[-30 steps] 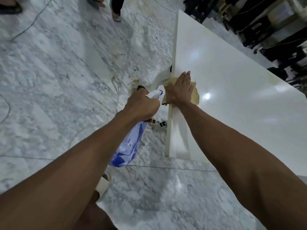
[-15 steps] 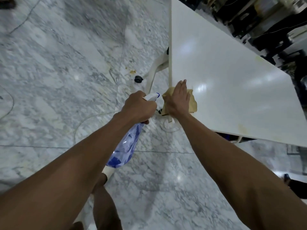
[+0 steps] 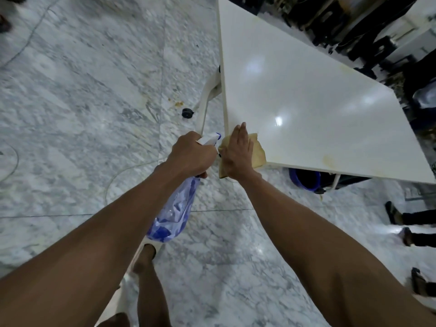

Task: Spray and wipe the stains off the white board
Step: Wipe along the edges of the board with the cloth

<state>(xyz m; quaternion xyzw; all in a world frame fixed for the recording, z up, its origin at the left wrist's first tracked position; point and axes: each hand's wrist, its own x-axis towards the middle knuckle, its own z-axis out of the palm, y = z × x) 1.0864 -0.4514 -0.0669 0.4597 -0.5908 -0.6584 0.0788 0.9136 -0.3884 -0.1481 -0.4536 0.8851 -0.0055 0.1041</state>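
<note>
The white board (image 3: pixel 306 95) stands upright on a wheeled stand, seen from above, its face glossy with light spots. A yellowish stain (image 3: pixel 329 159) shows near its lower edge. My right hand (image 3: pixel 237 153) lies flat with straight fingers on a tan cloth (image 3: pixel 258 152), pressing it onto the board's near corner. My left hand (image 3: pixel 188 153) grips the trigger head of a clear blue spray bottle (image 3: pixel 174 210), which hangs down just left of the board's edge.
The floor is grey-white marble (image 3: pixel 82 102) with brown spots (image 3: pixel 178 104) by the stand's leg (image 3: pixel 207 100) and black caster (image 3: pixel 187 113). A blue bucket (image 3: pixel 305 179) sits under the board. Other people's feet (image 3: pixel 401 223) stand at right. Dark furniture (image 3: pixel 354 24) lies behind.
My right hand has slid the cloth along the board's left edge toward its near corner. The left hand kept hold of the bottle beside it. The view has shifted.
</note>
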